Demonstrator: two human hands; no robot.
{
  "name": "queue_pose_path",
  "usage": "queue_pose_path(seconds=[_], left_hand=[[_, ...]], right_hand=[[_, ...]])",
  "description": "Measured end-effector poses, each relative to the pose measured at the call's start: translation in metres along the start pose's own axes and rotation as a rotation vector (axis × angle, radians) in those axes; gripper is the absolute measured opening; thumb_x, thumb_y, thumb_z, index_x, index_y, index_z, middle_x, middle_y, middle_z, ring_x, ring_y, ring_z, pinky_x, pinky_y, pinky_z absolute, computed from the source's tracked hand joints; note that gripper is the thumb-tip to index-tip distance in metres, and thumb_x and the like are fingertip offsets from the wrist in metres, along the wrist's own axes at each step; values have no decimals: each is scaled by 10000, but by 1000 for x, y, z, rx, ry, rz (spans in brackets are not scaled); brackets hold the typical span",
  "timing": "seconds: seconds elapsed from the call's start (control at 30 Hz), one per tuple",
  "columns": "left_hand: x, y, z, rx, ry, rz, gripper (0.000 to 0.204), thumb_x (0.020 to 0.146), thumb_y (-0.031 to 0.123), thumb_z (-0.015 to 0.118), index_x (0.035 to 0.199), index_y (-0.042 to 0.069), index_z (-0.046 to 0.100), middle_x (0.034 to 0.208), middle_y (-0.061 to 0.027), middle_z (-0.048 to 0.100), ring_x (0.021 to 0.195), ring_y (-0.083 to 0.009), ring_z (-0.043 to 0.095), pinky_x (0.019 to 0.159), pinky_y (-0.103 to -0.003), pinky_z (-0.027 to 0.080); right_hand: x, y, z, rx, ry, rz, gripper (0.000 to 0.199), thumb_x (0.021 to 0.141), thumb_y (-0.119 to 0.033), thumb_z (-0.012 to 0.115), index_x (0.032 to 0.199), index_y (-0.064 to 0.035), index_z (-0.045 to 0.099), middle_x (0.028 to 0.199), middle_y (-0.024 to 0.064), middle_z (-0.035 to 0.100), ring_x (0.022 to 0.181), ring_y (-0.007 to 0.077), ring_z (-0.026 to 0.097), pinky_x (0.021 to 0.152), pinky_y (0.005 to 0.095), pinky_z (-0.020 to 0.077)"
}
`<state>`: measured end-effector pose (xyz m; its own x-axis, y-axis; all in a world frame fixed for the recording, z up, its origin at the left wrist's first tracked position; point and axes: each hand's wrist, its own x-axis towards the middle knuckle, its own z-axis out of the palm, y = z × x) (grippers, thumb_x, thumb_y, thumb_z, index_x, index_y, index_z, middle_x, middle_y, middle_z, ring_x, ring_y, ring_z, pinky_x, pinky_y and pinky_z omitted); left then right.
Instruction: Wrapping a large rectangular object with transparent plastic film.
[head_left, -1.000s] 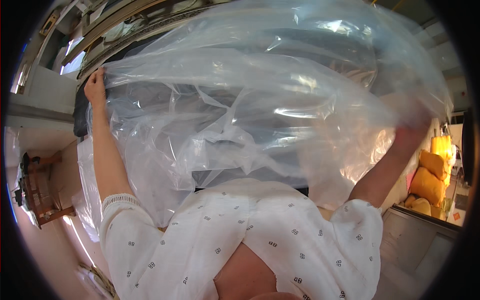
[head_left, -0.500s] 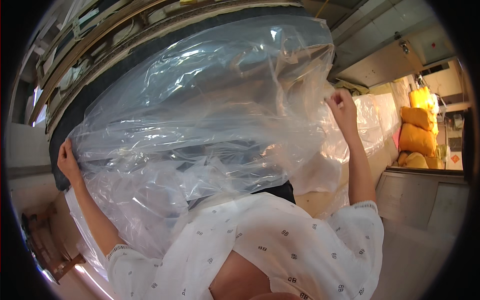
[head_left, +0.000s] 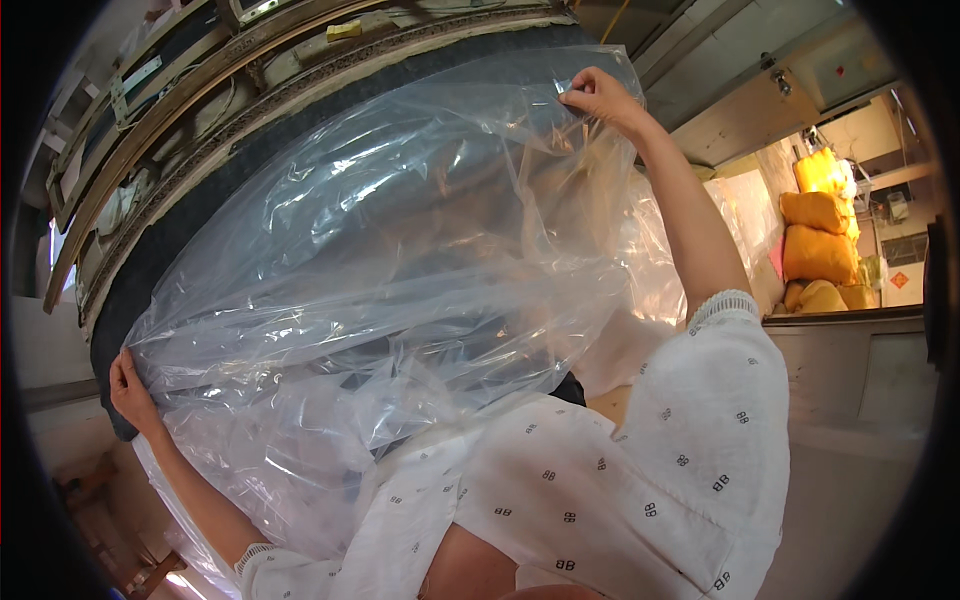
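Note:
A large sheet of clear plastic film (head_left: pixel 400 200) lies spread and wrinkled over a dark work surface in front of me. My left hand (head_left: pixel 132 388) is closed on the film's edge at the far left. At the upper right, my right hand (head_left: pixel 600 97) pinches the film near its far corner, fingers pressed together. More crumpled film (head_left: pixel 270 440) hangs down toward my body. Between my hands the film runs in long, loose folds.
Behind the dark surface (head_left: pixel 130 320) runs a long machine frame (head_left: pixel 170 170) with rails, and a small yellow piece (head_left: pixel 344 31) rests on it. Orange bundles (head_left: pixel 822 250) are stacked at the right, past a wooden panel (head_left: pixel 735 115). More shiny film (head_left: pixel 740 215) lies at the right.
My right hand has moved up and away from me to the film's far corner and closed there. My left hand still holds the left edge, appearing lower in the picture as the view shifted.

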<state>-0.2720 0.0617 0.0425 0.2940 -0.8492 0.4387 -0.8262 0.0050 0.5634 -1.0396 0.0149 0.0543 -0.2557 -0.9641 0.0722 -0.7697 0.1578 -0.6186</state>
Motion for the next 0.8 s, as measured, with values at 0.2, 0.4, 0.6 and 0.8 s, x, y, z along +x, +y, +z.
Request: queue_pose_path(seconds=[0.2, 0.4, 0.6, 0.8], left_hand=[[2, -11, -2, 4, 23, -44, 277, 881, 256, 562, 925, -8, 632, 801, -32, 617, 746, -96, 517, 727, -214, 408], [-4, -79, -100, 73, 244, -167, 301, 895, 239, 531, 1069, 10, 619, 993, -56, 640, 895, -132, 553, 854, -242, 414], [-53, -34, -195, 226, 226, -153, 265, 890, 225, 538, 1038, 21, 620, 982, -50, 613, 901, -147, 523, 833, -259, 412], [-132, -75, -216, -95, -21, -331, 199, 887, 205, 539, 1010, 64, 607, 997, -14, 569, 912, -123, 506, 778, -266, 405]], right_hand=[[53, 2, 1, 79, 92, -24, 193, 720, -293, 687, 750, -103, 678, 672, 10, 628, 614, 133, 543, 597, 274, 424], [30, -44, 66, -171, 371, -222, 233, 712, -344, 641, 798, -132, 682, 780, 46, 644, 748, 244, 611, 680, 348, 460], [22, -77, 72, -4, 180, -228, 280, 710, -371, 647, 794, -106, 679, 754, 61, 633, 739, 237, 608, 662, 343, 457], [36, -72, 77, -59, 248, -282, 252, 693, -351, 678, 769, -111, 661, 745, 42, 641, 750, 215, 612, 676, 339, 456]])
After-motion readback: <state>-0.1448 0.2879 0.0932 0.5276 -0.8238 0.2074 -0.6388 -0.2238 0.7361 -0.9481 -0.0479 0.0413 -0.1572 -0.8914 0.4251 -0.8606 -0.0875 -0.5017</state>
